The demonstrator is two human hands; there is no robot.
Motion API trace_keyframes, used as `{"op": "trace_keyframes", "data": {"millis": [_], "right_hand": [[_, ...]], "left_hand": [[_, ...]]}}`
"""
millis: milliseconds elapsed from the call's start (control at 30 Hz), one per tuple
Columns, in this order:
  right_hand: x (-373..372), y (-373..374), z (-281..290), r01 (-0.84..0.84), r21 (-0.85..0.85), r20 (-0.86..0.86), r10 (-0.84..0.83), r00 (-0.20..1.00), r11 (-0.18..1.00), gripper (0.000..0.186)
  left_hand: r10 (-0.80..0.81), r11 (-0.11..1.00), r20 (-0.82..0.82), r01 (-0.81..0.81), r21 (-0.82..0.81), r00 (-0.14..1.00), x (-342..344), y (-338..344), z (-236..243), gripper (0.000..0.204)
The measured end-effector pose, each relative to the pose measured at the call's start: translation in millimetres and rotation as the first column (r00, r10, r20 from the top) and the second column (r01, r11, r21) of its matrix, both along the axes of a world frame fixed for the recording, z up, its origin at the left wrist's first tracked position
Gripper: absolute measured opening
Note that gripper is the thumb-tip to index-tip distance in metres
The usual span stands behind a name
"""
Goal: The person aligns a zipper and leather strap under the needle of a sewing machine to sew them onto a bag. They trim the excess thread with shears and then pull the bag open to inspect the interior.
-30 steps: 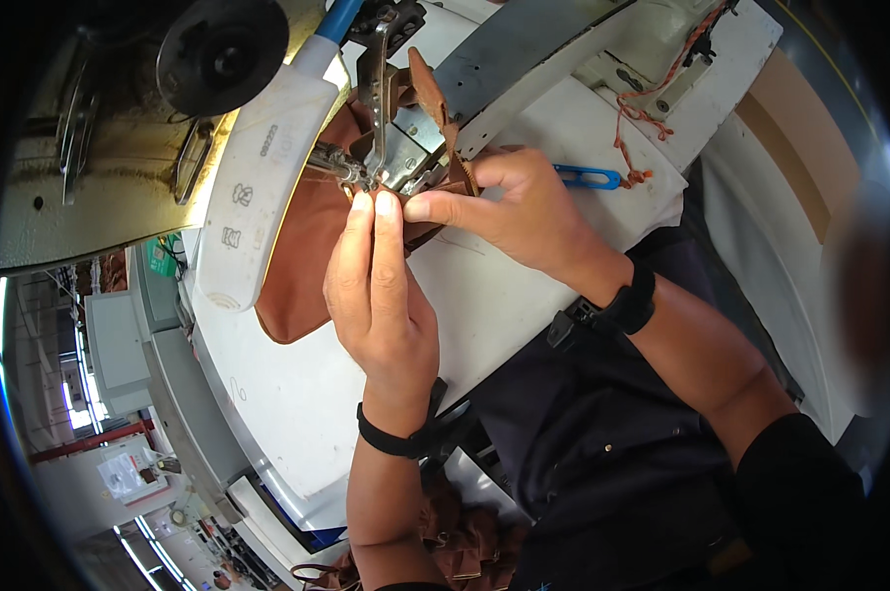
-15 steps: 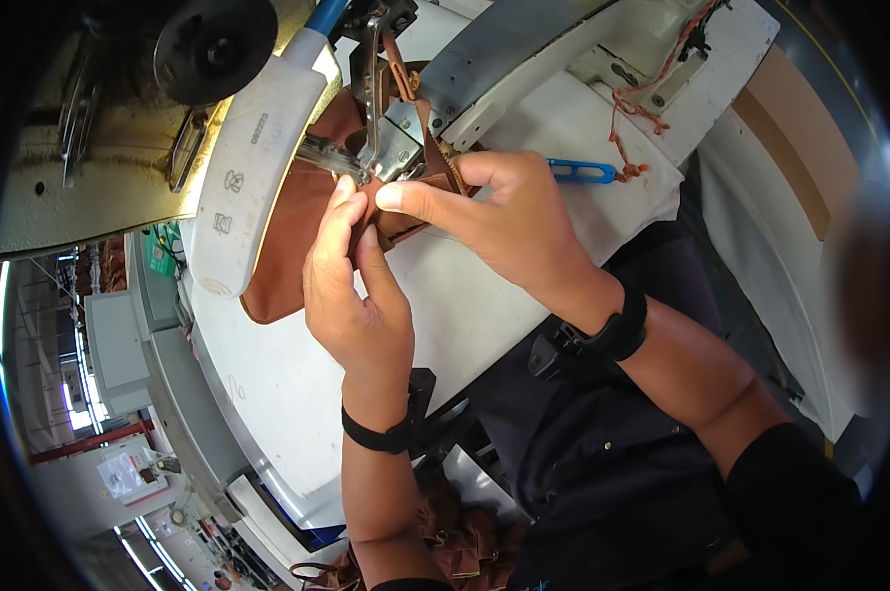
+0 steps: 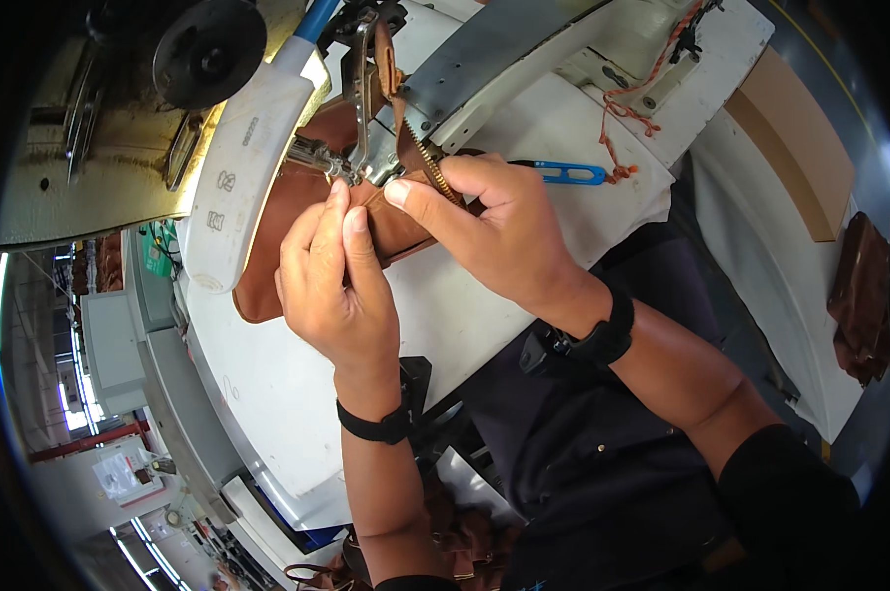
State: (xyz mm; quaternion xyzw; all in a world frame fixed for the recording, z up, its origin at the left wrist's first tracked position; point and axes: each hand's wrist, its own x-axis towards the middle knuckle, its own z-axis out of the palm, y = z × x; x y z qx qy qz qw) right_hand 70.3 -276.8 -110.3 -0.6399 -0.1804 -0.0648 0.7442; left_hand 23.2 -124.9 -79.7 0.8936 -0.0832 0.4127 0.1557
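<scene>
Under the needle area of a sewing machine lies a brown leather piece, with a larger brown leather panel spreading to its left. A zipper with brass-coloured teeth runs along its far right edge and up past the metal lever. My left hand is closed at the leather just below the presser foot, index finger and thumb near each other; the gripped bit is mostly hidden. My right hand pinches the zipper edge of the leather, thumb on top, fingers curled behind.
A blue plastic tool with an orange cord lies right of my right hand on the white table. The machine's pale lamp-lit guard stands close left. Brown leather pieces rest at the far right; more hang below the table.
My left hand has shifted left and down, its thumb drawn off the leather edge. The zipper side has turned, so more teeth show, and my right hand has moved slightly left.
</scene>
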Motion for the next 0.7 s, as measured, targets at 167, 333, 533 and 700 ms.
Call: {"op": "trace_keyframes", "data": {"millis": [167,333,533,700], "right_hand": [[2,2,3,0.028,0.041,0.023,-0.028,0.999,0.999,0.031],[1,1,9,0.021,0.026,-0.012,-0.021,1.0,0.999,0.033],[4,-1,23,0.045,-0.01,-0.095,-0.046,0.994,0.999,0.042],[6,-6,28,0.019,-0.003,-0.142,-0.02,0.99,1.0,0.047]], "left_hand": [[-0.077,0.944,-0.109,0.037,-0.327,0.991,0,-8,8,0.022],[-0.068,0.922,-0.196,-0.014,-0.387,0.978,-3,-11,22,0.022],[-0.061,0.882,-0.286,-0.083,-0.463,0.956,-1,-13,36,0.021],[-0.102,0.887,-0.349,-0.073,-0.456,0.932,0,-9,43,0.022]]}}
